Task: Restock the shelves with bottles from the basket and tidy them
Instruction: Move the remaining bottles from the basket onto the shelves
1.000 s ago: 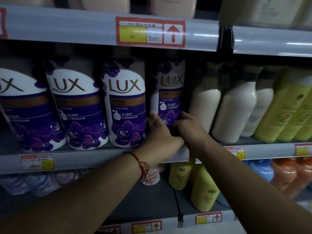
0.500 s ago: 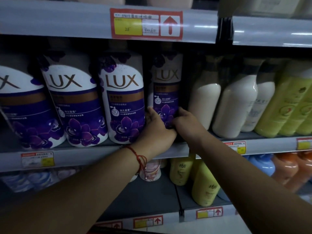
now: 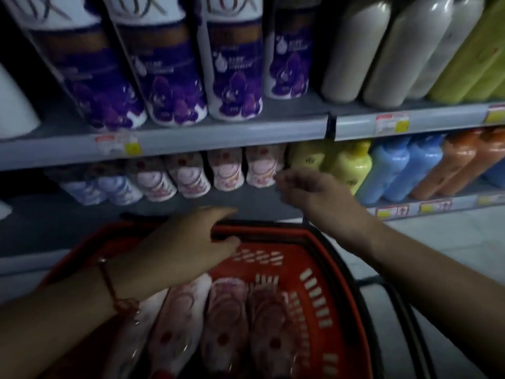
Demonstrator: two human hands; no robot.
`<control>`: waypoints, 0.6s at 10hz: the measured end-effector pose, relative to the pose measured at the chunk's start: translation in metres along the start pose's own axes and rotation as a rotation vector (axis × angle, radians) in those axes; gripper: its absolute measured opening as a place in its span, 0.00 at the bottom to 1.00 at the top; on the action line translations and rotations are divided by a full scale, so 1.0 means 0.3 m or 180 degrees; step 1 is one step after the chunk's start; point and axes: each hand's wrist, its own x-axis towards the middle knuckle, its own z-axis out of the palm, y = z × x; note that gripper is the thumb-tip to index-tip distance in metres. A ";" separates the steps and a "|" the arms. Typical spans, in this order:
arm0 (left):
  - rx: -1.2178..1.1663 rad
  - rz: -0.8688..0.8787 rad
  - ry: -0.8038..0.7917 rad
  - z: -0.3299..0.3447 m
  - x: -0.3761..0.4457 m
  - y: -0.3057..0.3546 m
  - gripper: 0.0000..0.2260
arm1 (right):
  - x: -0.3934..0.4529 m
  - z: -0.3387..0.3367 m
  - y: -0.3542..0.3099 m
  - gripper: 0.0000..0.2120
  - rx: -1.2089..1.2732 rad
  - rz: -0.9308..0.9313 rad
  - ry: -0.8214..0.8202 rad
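The job looks partly done: pink bottles (image 3: 188,332) lie in the red basket (image 3: 322,272) at the bottom of the view, while matching ones (image 3: 226,170) already line the lower shelf (image 3: 207,203). The left hand (image 3: 188,242) hovers over the basket's far rim, fingers relaxed, holding nothing. The right hand (image 3: 308,187) hangs loosely curled and empty just beside the shelved pink bottles.

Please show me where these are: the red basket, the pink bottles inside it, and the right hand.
red basket (image 3: 308,236): head view, far rim.
pink bottles (image 3: 226,321): head view, body of the middle bottle lying in the basket.
right hand (image 3: 308,187): head view, back of the hand.
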 end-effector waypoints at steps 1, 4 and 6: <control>0.0240 -0.0001 -0.0382 0.042 -0.092 -0.121 0.29 | -0.090 0.131 0.106 0.10 -0.0592 0.0464 -0.0639; 0.1171 -0.0603 -0.1463 0.235 -0.152 -0.318 0.27 | -0.257 0.582 0.336 0.28 -0.1442 0.1696 -0.1835; 0.0306 -0.1561 -0.1628 0.341 -0.150 -0.481 0.55 | -0.187 0.707 0.310 0.15 -0.0089 0.2234 -0.2223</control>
